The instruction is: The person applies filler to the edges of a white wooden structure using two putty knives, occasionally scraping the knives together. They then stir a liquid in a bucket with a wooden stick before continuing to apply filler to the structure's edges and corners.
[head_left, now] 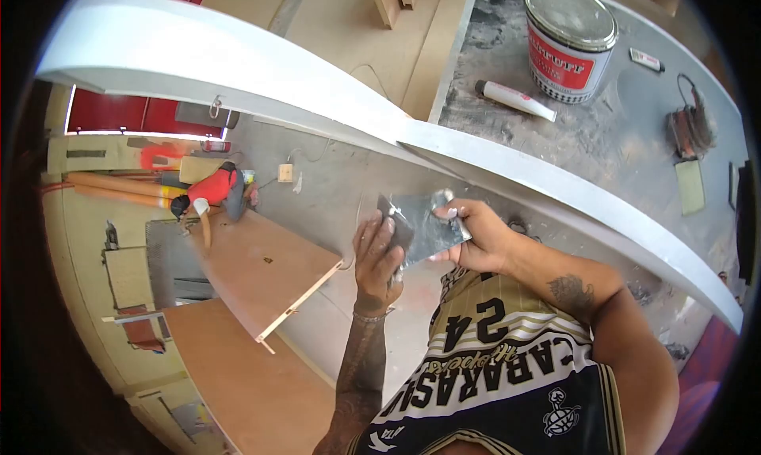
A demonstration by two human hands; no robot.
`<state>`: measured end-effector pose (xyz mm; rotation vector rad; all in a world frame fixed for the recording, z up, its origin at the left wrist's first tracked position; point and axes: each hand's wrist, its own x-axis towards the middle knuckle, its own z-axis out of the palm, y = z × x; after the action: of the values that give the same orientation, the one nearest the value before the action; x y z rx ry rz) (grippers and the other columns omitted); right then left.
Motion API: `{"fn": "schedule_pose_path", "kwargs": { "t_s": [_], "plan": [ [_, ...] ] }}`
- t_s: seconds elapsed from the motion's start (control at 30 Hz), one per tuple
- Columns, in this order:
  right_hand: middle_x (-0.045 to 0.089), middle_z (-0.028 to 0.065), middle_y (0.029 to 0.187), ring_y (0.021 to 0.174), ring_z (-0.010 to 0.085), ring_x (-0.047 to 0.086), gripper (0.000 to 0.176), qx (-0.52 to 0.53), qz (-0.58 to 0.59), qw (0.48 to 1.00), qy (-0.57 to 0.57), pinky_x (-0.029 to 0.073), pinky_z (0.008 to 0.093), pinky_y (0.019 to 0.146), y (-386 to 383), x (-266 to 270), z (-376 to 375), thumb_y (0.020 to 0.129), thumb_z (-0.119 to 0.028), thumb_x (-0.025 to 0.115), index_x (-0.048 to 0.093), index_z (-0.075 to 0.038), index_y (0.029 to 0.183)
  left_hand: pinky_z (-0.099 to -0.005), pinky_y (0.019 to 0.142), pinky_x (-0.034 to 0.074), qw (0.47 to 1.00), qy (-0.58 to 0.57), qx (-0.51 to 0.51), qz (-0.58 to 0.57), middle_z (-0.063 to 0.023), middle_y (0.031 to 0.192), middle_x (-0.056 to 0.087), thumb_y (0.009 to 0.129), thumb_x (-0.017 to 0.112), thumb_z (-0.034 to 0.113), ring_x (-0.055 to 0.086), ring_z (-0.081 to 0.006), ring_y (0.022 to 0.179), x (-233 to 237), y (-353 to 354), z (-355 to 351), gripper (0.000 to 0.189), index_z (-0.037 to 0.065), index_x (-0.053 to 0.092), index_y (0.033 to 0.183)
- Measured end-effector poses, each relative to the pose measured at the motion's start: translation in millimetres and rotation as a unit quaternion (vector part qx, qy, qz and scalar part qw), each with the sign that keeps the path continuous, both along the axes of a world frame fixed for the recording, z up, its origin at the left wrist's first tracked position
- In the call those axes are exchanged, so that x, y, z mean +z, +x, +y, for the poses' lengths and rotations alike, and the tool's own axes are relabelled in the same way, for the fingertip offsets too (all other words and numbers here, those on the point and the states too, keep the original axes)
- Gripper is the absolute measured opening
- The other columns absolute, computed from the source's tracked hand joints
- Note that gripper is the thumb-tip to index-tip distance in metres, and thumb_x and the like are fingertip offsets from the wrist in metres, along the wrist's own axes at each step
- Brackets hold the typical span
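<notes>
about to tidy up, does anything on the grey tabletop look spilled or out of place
Yes: the tabletop around the labelled can is blotched with dark and pale smears, which looks messy. A white tube lies on its side nearby. Whether anything spilled freshly, I can't tell.

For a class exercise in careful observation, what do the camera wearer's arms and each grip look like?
The left grip and right grip are ungloved, with no sleeves showing. A thin bracelet circles the left wrist, and dark tattooing marks the left forearm. The right forearm bears a dark tattoo.
</notes>
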<state>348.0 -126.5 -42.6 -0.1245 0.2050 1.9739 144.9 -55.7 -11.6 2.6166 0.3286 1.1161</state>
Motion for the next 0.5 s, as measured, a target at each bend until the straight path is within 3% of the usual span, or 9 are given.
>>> {"fn": "schedule_pose_path", "kwargs": {
  "t_s": [0.13, 0.23, 0.27, 0.33, 0.5],
  "plan": [
    [0.063, 0.0163, 0.109, 0.096, 0.0309, 0.068, 0.028, -0.127, -0.090, 0.986, -0.053, 0.057, 0.0447, 0.090, 27.3, 3.9, 25.9, 0.094, -0.012, 0.048, 0.049, 0.002, 0.117, -0.0536, 0.110, 0.032, 0.944, -0.007, 0.154, 0.290, -0.0083, 0.130, 0.062, 0.090, 0.053, 0.001, 0.049, -0.0351, 0.129, -9.0, -33.5, 6.7, 0.039, 0.010, 0.061, 0.127],
    [0.062, 0.0170, 0.114, 0.098, 0.0297, 0.067, 0.028, -0.180, -0.360, 0.907, -0.121, 0.057, 0.0438, 0.084, 30.2, -14.5, 66.3, 0.093, -0.011, 0.051, 0.052, 0.004, 0.117, -0.0505, 0.110, 0.033, 0.937, -0.233, 0.182, 0.187, -0.0101, 0.132, 0.060, 0.091, 0.052, 0.002, 0.047, -0.0360, 0.131, -54.0, -54.9, -9.6, 0.040, 0.010, 0.060, 0.129],
    [0.062, 0.0167, 0.111, 0.093, 0.0276, 0.066, 0.029, -0.188, -0.386, 0.897, -0.107, 0.057, 0.0421, 0.081, 28.4, -19.0, 79.3, 0.093, -0.011, 0.050, 0.051, 0.005, 0.117, -0.0452, 0.109, 0.036, 0.930, -0.243, 0.199, 0.191, -0.0124, 0.133, 0.059, 0.092, 0.051, 0.003, 0.048, -0.0375, 0.130, -60.9, -58.5, -17.1, 0.041, 0.010, 0.058, 0.132],
    [0.062, 0.0161, 0.106, 0.084, 0.0235, 0.065, 0.030, -0.202, -0.435, 0.874, -0.077, 0.056, 0.0388, 0.076, 21.8, -18.6, 99.9, 0.091, -0.010, 0.049, 0.050, 0.007, 0.116, -0.0436, 0.108, 0.038, 0.911, -0.301, 0.238, 0.148, -0.0148, 0.133, 0.059, 0.093, 0.052, 0.004, 0.048, -0.0372, 0.130, -68.6, -56.5, -32.1, 0.041, 0.009, 0.057, 0.133],
    [0.062, 0.0153, 0.097, 0.076, 0.0212, 0.062, 0.028, -0.230, -0.511, 0.825, -0.075, 0.054, 0.0355, 0.068, 5.5, -14.9, 120.9, 0.089, -0.008, 0.046, 0.054, 0.010, 0.110, -0.0384, 0.104, 0.043, 0.863, -0.413, 0.286, 0.050, -0.0180, 0.132, 0.059, 0.100, 0.048, 0.012, 0.055, -0.0314, 0.125, -84.9, -59.8, -51.1, 0.036, 0.006, 0.053, 0.135]
  ]
}}
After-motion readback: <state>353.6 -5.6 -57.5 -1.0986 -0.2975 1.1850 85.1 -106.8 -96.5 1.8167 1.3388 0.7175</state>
